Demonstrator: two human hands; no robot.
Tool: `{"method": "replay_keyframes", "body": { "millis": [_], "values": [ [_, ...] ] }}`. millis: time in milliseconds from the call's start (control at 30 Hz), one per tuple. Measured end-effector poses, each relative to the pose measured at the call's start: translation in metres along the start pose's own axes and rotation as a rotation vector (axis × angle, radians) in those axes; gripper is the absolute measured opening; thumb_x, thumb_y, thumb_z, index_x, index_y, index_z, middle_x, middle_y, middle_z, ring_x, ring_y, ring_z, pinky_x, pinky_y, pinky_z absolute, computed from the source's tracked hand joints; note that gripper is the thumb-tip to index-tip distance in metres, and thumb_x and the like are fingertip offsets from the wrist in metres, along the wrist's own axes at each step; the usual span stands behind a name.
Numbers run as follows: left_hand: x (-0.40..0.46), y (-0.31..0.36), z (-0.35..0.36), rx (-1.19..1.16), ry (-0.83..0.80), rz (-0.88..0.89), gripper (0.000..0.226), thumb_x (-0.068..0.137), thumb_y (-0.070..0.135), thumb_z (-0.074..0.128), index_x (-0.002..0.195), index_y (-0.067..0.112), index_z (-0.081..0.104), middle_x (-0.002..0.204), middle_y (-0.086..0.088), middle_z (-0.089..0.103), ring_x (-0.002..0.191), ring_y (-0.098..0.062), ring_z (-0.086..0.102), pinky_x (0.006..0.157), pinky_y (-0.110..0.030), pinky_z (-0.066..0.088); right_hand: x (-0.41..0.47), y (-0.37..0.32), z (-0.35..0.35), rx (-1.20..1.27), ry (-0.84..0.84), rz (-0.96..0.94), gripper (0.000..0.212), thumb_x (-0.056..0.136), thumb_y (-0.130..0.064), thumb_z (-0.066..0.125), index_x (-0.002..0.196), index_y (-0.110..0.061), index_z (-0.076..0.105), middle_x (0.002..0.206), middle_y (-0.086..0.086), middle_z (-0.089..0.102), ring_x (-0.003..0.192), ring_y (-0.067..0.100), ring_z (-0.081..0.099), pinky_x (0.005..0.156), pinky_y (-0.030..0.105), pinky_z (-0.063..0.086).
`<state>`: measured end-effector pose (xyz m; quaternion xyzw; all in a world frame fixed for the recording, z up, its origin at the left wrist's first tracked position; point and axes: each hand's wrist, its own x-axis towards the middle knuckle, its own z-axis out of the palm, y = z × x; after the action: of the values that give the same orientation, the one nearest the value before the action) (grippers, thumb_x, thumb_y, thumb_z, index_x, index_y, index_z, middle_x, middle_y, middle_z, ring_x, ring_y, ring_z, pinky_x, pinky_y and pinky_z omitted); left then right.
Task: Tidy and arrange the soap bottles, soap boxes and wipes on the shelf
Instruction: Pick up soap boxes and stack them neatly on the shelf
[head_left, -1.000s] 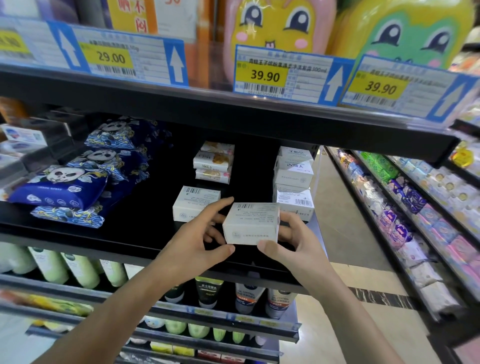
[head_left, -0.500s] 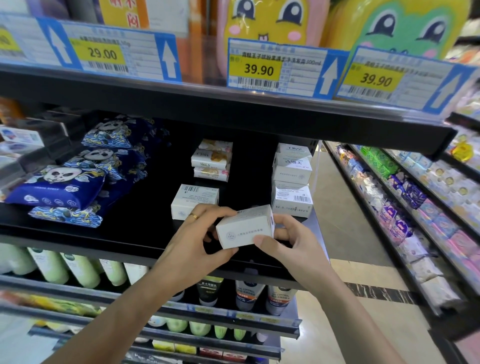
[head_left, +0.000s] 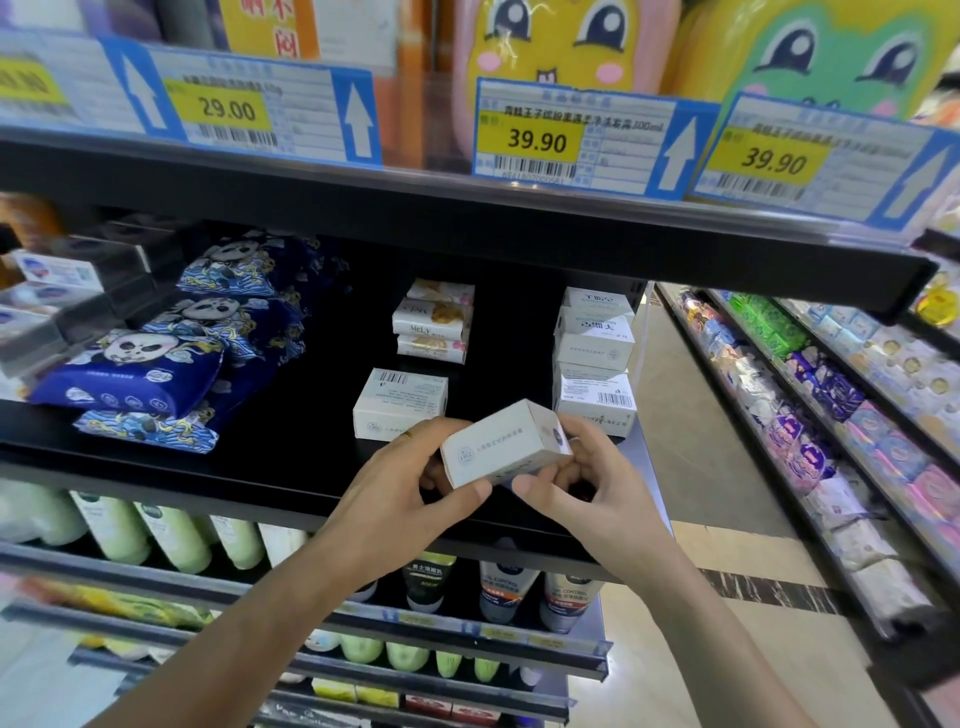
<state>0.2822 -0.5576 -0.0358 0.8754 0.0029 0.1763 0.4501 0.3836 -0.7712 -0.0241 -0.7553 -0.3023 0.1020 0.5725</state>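
Note:
A white soap box (head_left: 506, 444) is tilted in the air just above the front of the black shelf (head_left: 291, 457). My left hand (head_left: 410, 483) grips its left end and my right hand (head_left: 587, 483) holds its right end and underside. Behind it a similar white soap box (head_left: 397, 402) lies flat on the shelf. A stack of white soap boxes (head_left: 595, 358) stands at the right end, and a stack of yellow-printed soap boxes (head_left: 434, 327) sits further back. Blue panda wipes packs (head_left: 156, 364) lie piled at the left.
Price tags (head_left: 571, 140) hang on the upper shelf edge just above. Dark boxes (head_left: 67, 296) are stacked at far left. Bottles and tubes (head_left: 498, 587) fill the shelf below. An aisle floor and another product rack (head_left: 831, 405) lie to the right.
Both hands have turned the white soap box, so its barcode face has rolled away and a plain printed side now faces me; it sits more tilted and slightly lower.

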Motion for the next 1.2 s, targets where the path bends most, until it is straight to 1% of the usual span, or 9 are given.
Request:
{"method": "replay_keyframes", "body": {
  "millis": [100,267,367,467,633,800,900,1033,1200],
  "values": [
    [0.0,0.001,0.0,0.017,-0.012,0.003,0.038,0.096,0.034,0.073,0.128,0.049,0.058,0.112,0.013,0.067,0.102,-0.016,0.062,0.084,-0.026,0.051,0.0,0.002,0.0,-0.041,0.012,-0.013,0.06,0.09,-0.025,0.082,0.139,-0.039,0.053,0.112,-0.011,0.072,0.076,0.014,0.059,0.076,0.027,0.052],
    [-0.001,0.0,-0.001,0.006,-0.027,-0.041,0.039,0.096,0.037,0.073,0.129,0.051,0.056,0.114,0.017,0.069,0.103,-0.013,0.062,0.087,-0.032,0.053,0.002,0.005,-0.002,-0.047,0.039,0.033,0.072,0.092,-0.024,0.078,0.147,-0.051,0.041,0.111,-0.015,0.073,0.093,0.017,0.067,0.094,0.032,0.053],
    [0.002,0.0,-0.002,-0.042,-0.053,-0.065,0.034,0.096,0.041,0.073,0.126,0.049,0.059,0.114,0.018,0.071,0.1,-0.013,0.065,0.087,-0.038,0.056,0.001,0.003,-0.003,-0.032,-0.005,0.011,0.059,0.097,-0.021,0.073,0.144,-0.044,0.045,0.122,-0.017,0.072,0.098,0.021,0.068,0.098,0.042,0.054],
    [0.002,-0.001,-0.003,-0.064,-0.074,-0.083,0.029,0.096,0.045,0.072,0.123,0.046,0.062,0.115,0.019,0.072,0.099,-0.012,0.066,0.088,-0.041,0.057,0.0,-0.001,-0.004,0.009,-0.034,0.018,0.047,0.098,-0.021,0.072,0.136,-0.036,0.049,0.121,-0.014,0.074,0.104,0.023,0.07,0.102,0.048,0.052],
    [0.003,0.003,-0.004,-0.156,-0.077,-0.098,0.032,0.089,0.059,0.066,0.12,0.049,0.063,0.114,0.016,0.075,0.095,-0.02,0.066,0.089,-0.044,0.057,0.001,-0.002,-0.006,0.098,-0.034,0.041,0.042,0.094,-0.027,0.077,0.13,-0.027,0.054,0.12,-0.006,0.076,0.109,0.031,0.069,0.103,0.055,0.051],
    [0.002,0.006,-0.003,-0.213,-0.059,-0.122,0.027,0.094,0.053,0.064,0.119,0.042,0.065,0.115,0.016,0.076,0.106,-0.027,0.067,0.097,-0.048,0.056,0.001,0.001,-0.006,0.106,-0.03,0.043,0.046,0.091,-0.033,0.077,0.13,-0.027,0.054,0.117,-0.004,0.077,0.11,0.028,0.07,0.104,0.054,0.051],
    [0.001,0.007,-0.002,-0.241,-0.031,-0.135,0.023,0.096,0.052,0.068,0.115,0.037,0.067,0.112,0.012,0.076,0.102,-0.027,0.067,0.093,-0.053,0.057,0.001,0.001,-0.005,0.071,-0.047,0.053,0.045,0.095,-0.033,0.074,0.134,-0.029,0.052,0.118,-0.005,0.077,0.112,0.023,0.069,0.105,0.05,0.051],
    [0.001,0.008,-0.003,-0.25,0.002,-0.13,0.04,0.084,0.069,0.065,0.11,0.039,0.066,0.109,0.006,0.076,0.098,-0.027,0.068,0.089,-0.055,0.058,0.001,0.0,-0.002,-0.017,-0.057,0.048,0.042,0.099,-0.036,0.071,0.138,-0.032,0.055,0.124,-0.013,0.073,0.116,0.013,0.068,0.105,0.046,0.052],
    [0.002,0.005,-0.004,-0.298,0.038,-0.14,0.053,0.079,0.083,0.063,0.102,0.035,0.067,0.099,-0.003,0.077,0.093,-0.035,0.068,0.088,-0.061,0.056,0.002,-0.006,0.001,-0.046,-0.067,0.049,0.036,0.099,-0.041,0.067,0.134,-0.031,0.062,0.123,-0.015,0.073,0.115,0.013,0.068,0.104,0.043,0.052]
  ]
}}
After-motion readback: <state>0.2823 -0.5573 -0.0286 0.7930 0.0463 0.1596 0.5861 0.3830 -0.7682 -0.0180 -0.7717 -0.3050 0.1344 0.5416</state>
